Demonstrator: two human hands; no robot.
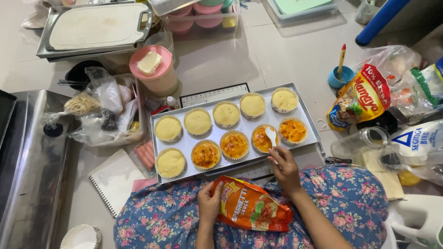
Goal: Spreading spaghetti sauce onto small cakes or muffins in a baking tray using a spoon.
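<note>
Orange sauce pouch on the flowered lap, steadied at its torn top by the left hand, fingers closed on the edge. Just beyond, right hand pinching a white plastic spoon, bowl down on the third sauced cup of the near rows. Spreading step, by the look of it: four cups on the metal tray red-topped, five plain yellow. Next likely a fresh dip into the pouch, then a steady carry to a plain cup without drips. Farther back, pink tub with a pale block on its lid, and a white cutting board. Spoon handle mostly hidden inside the fist; sauce level in the pouch not visible; bags at right cut off by the frame.
</note>
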